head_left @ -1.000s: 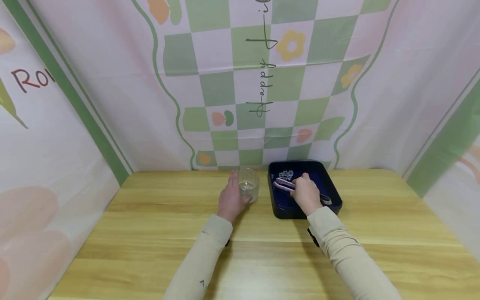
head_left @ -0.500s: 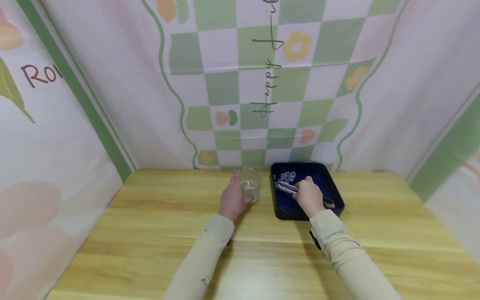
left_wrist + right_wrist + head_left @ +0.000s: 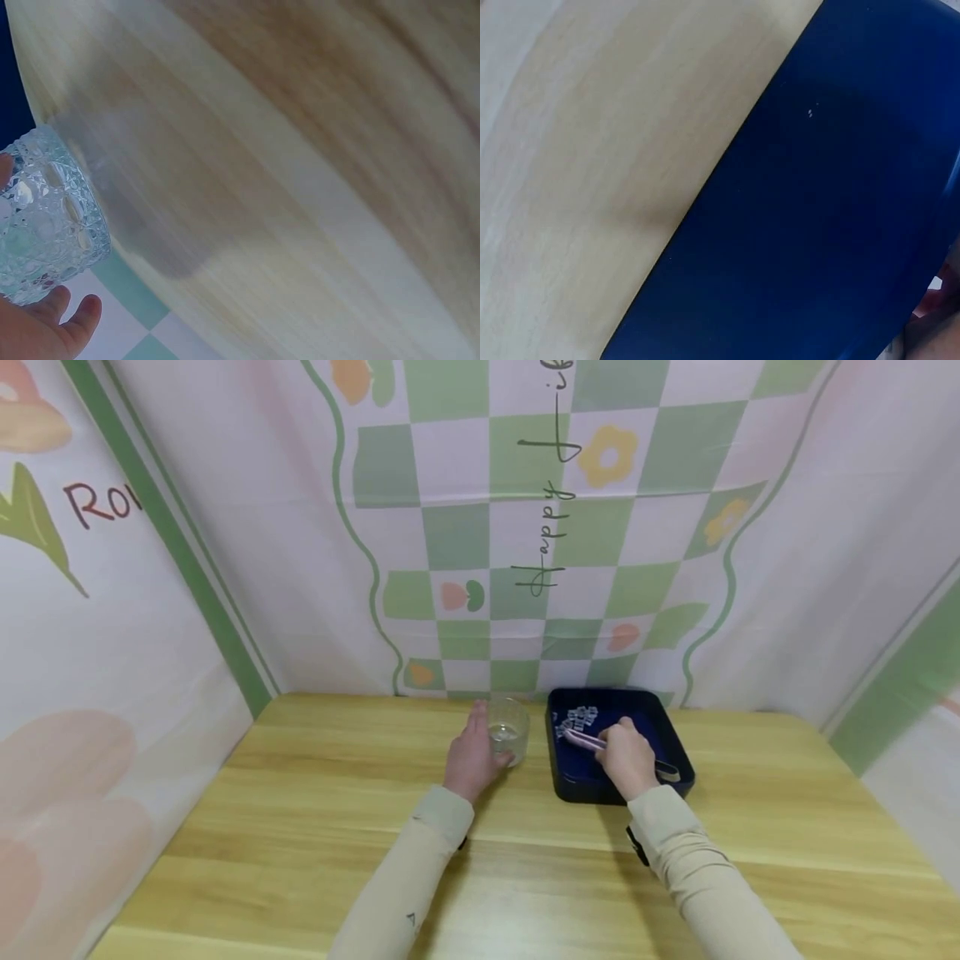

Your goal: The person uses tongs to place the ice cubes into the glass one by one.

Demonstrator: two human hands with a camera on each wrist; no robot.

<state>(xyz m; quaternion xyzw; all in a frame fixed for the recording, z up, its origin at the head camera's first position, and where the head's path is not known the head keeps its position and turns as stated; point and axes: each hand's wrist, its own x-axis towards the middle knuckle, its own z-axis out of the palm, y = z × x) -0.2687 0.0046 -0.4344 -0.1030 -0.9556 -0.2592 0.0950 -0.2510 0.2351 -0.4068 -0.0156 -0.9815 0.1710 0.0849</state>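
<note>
Behind the bench (image 3: pixel 300 827), one patterned cloth (image 3: pixel 456 539) is hanging, showing a green-and-white check panel with two yellow flowers and some upright lettering, and further printed cloth is hanging at either side. On the bench, one dark blue tray (image 3: pixel 588 791) and one clear glass (image 3: pixel 514 733) are standing near the back edge, the glass upright to the left of the tray with a narrow strip of wood showing between them. The left hand (image 3: pixel 475 756) is holding the glass, its fingers lying along the left side and its thumb resting across the near side, so that it is covering part of the wall; the left wrist view is showing the faceted surface. The right hand (image 3: pixel 628 756) is pinching one pair of pink tongs (image 3: pixel 585 739) over the tray, blocking the sight of their middle, while their bent end is showing behind the hand. The tips are pointing at a cluster of small clear pieces (image 3: pixel 582 718) that are lying inside the tray toward its back left corner; several are huddling together, too small to count surely, and whether the tips are gripping one is impossible to tell. In the right wrist view, the tray's wall is hiding most of that hand. Two sleeves (image 3: pixel 708 868) are reaching in, with one black band (image 3: pixel 637 846) showing under the right cuff.
</note>
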